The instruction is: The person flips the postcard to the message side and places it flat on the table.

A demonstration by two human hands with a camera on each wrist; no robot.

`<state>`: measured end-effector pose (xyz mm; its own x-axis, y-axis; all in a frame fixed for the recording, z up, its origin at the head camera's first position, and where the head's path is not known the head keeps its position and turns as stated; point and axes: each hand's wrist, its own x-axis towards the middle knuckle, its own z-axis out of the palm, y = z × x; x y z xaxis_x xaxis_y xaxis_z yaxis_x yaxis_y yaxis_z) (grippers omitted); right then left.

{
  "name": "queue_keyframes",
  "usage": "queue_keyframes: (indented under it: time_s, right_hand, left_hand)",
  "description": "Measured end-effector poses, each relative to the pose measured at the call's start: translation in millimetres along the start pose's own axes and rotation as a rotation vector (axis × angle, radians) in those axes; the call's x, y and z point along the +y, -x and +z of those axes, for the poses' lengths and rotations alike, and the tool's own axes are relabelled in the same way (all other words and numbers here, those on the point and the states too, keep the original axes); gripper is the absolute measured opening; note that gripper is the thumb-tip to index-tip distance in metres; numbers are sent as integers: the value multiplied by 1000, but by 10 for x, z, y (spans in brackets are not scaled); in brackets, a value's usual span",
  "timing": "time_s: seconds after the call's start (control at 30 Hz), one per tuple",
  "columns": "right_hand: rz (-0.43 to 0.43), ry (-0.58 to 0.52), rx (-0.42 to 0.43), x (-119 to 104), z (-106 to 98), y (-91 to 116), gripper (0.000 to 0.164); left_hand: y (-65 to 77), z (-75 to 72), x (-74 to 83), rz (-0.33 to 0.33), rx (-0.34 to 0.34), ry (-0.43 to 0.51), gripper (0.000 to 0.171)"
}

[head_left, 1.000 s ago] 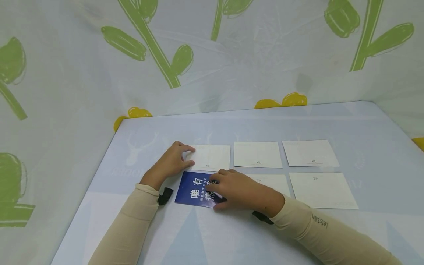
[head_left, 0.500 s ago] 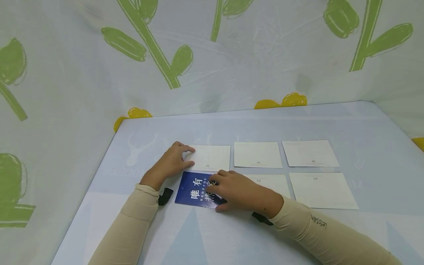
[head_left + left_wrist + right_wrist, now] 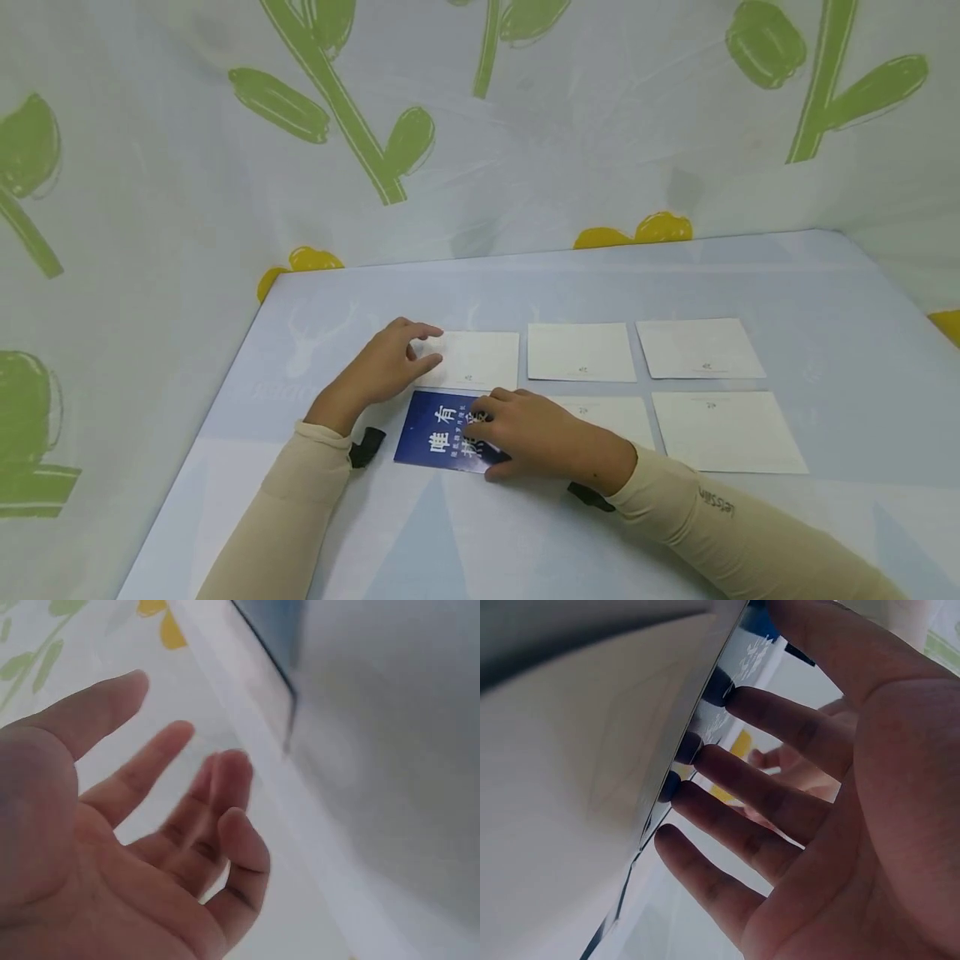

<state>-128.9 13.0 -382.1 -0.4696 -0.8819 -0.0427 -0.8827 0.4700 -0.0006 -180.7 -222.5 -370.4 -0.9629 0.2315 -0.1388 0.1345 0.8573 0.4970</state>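
Observation:
A blue card (image 3: 431, 429) with white printed characters lies flat in the front row. My right hand (image 3: 551, 437) rests its fingertips on the right part of this card and hides it there. In the right wrist view the fingers (image 3: 757, 787) are fairly straight and spread, their tips touching the card's glossy surface. My left hand (image 3: 382, 367) is at the left end of a white card (image 3: 480, 358) behind the blue one. Its thumb and fingers stand apart with nothing between them. The left wrist view shows the fingers (image 3: 139, 772) loosely bent, holding nothing.
Two more white cards, a middle one (image 3: 581, 352) and a right one (image 3: 701, 348), continue the back row. In the front row, one white card (image 3: 615, 417) is partly covered by my right hand, and another (image 3: 727, 432) lies right of it. They lie on a pale blue table (image 3: 600, 542).
My left thumb and fingers have lifted slightly off the white card's left end, and the wrist has shifted a little left. The right hand stays on the blue card, nearly still.

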Motion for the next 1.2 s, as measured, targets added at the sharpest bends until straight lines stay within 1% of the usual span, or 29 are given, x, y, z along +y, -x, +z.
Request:
queue_keyframes:
  time_s: [0.1,0.17,0.27,0.4,0.47,0.63,0.83,0.93,1.2]
  right_hand:
    - [-11,18,15,0,25,-14,55]
    - [-12,31,15,-1,36,-22,55]
    - [-4,41,13,1,41,-29,56]
    - [14,24,-17,-14,36,-38,57]
    - [17,19,-30,-26,33,-46,58]
    - [28,27,-54,-37,36,-63,58]
    - [30,4,-46,-26,36,-43,58]
    - [29,-4,-42,-27,37,-34,57]
    - [50,-6,-50,-8,7,-5,56]
  left_hand:
    - [57,15,47,36,-4,0,44]
    - [112,33,65,63,-17,-19,43]
    - [204,59,75,118,-27,-63,42]
    - [343,88,74,191,-42,-131,42]
    - [410,101,73,217,-47,-164,43]
    - [498,159,82,249,-52,-235,45]
    - [570,178,95,288,-73,-277,48]
    - [596,186,82,293,-84,-284,49]
    - [608,168,122,266,-145,-264,55]
